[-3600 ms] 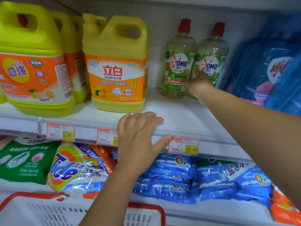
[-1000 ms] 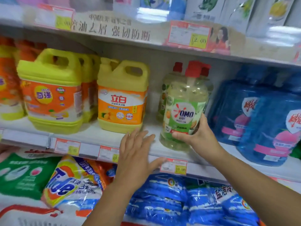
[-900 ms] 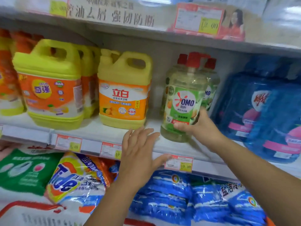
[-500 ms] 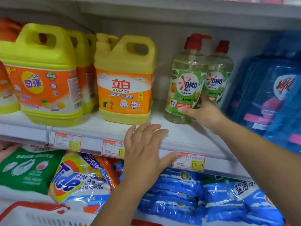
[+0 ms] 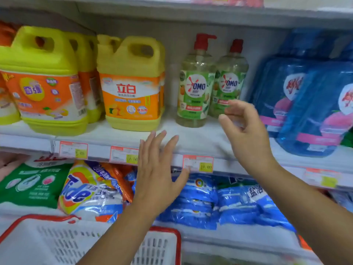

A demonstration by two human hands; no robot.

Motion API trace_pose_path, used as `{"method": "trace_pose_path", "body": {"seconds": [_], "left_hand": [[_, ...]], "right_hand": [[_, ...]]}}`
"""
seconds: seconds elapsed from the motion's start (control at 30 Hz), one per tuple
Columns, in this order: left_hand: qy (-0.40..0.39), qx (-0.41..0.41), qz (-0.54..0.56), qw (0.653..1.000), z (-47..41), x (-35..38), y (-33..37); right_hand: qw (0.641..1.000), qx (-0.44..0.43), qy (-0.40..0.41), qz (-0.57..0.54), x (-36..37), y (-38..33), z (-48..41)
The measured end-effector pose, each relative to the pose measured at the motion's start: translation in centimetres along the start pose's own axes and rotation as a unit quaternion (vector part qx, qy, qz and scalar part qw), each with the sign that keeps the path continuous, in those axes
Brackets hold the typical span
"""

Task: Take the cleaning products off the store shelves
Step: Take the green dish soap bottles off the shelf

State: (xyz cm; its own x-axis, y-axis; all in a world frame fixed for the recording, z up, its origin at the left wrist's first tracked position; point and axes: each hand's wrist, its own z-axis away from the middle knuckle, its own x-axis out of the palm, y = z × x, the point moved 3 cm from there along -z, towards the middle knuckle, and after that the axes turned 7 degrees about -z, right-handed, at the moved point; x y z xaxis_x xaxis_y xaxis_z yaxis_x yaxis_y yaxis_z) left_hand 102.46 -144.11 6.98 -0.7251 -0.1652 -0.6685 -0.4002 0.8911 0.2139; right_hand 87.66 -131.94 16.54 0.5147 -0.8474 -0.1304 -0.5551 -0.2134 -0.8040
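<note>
A red-rimmed basket (image 5: 164,229) sits nearest. Beyond it the left grip (image 5: 158,176) lies flat, fingers straight, on the shelf's (image 5: 193,143) front edge. The right grip (image 5: 246,138) hovers spread and empty, just right of the pump bottle (image 5: 194,92). The bottle stands upright mid-shelf, long axis vertical, spout pointing right, with a second bottle (image 5: 230,81) just beside it.

Yellow jugs (image 5: 131,83) are smooth, glossy opaque plastic with shiny printed labels. The two bottles (image 5: 195,87) are clear, glossy plastic with red plastic tops and glossy green labels, and the blue packs (image 5: 286,104) are shiny, wrinkled see-through film. The shelf (image 5: 191,142) looks smooth, white and matt, its price tags (image 5: 197,163) look like paper, the bags (image 5: 89,192) are glossy, crinkled plastic film, and the basket (image 5: 158,247) is matt white slotted plastic with a smooth red rim.
</note>
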Motion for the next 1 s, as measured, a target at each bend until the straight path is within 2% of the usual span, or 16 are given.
{"method": "trace_pose_path", "body": {"seconds": [0.1,0.23,0.3,0.37,0.43,0.5,0.6,0.73,0.9,1.0], "left_hand": [[-0.038,0.102,0.037,0.993,3.4,1.1,3.0],[-0.143,0.156,0.055,0.976,8.0,3.5,5.4],[-0.189,0.165,0.058,0.966,10.0,4.3,6.2],[-0.244,0.165,0.064,0.954,11.7,5.0,6.5],[-0.293,0.162,0.055,0.941,13.2,5.8,5.9],[-0.332,0.165,0.022,0.928,14.8,6.6,4.4],[-0.375,0.157,-0.013,0.913,16.8,6.8,2.0],[-0.414,0.120,0.005,0.902,16.9,6.2,1.5],[-0.474,0.105,0.030,0.874,14.8,5.1,3.9],[-0.506,0.027,0.152,0.848,13.3,4.1,6.2]], "right_hand": [[0.997,0.032,-0.049,-0.041,-3.9,1.1,7.3],[0.972,0.189,-0.130,0.042,-7.1,6.6,14.5],[0.922,0.282,-0.233,0.127,-7.5,9.2,17.2],[0.859,0.328,-0.324,0.223,-7.6,11.1,19.7],[0.804,0.317,-0.399,0.306,-7.1,12.1,21.9],[0.773,0.283,-0.431,0.370,-6.4,12.4,23.1],[0.783,0.260,-0.399,0.401,-6.0,12.9,23.0],[0.806,0.264,-0.367,0.382,-6.8,12.9,23.0],[0.881,0.192,-0.304,0.307,-8.0,7.7,19.5],[0.923,0.185,-0.281,0.186,-9.3,3.1,15.8]]}}
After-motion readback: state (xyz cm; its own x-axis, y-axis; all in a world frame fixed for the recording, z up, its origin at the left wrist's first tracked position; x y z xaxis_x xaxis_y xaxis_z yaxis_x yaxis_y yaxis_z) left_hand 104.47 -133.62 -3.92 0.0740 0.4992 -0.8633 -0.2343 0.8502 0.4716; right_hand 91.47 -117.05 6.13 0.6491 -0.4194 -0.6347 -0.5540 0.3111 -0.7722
